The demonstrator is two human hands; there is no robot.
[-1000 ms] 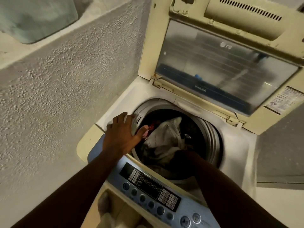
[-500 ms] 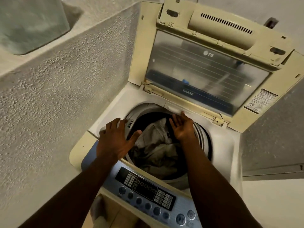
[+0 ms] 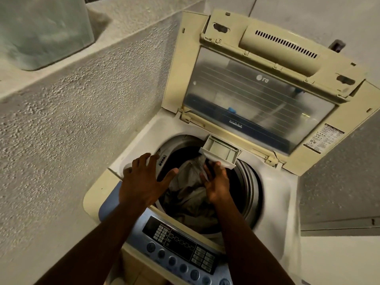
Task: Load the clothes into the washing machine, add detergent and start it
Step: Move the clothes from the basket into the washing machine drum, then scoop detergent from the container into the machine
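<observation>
The top-loading washing machine [image 3: 275, 194] stands with its cream lid [image 3: 265, 93] raised. Grey and dark clothes [image 3: 189, 192] lie in the drum. My left hand [image 3: 144, 182] rests flat on the drum's left rim, fingers spread, holding nothing. My right hand [image 3: 216, 184] reaches over the drum and its fingertips grip the front edge of a cream detergent drawer [image 3: 220, 151], which juts out from the back rim over the clothes. The blue control panel [image 3: 178, 247] with buttons sits at the near edge, between my forearms.
A rough textured wall [image 3: 72, 130] runs close along the machine's left side, with a ledge [image 3: 123, 38] on top and a pale green object [image 3: 41, 29] at the upper left. A grey wall [image 3: 339, 182] stands to the right.
My right hand came up out of the drum to the back rim and has pulled the detergent drawer out over the clothes. My left hand stayed on the left rim.
</observation>
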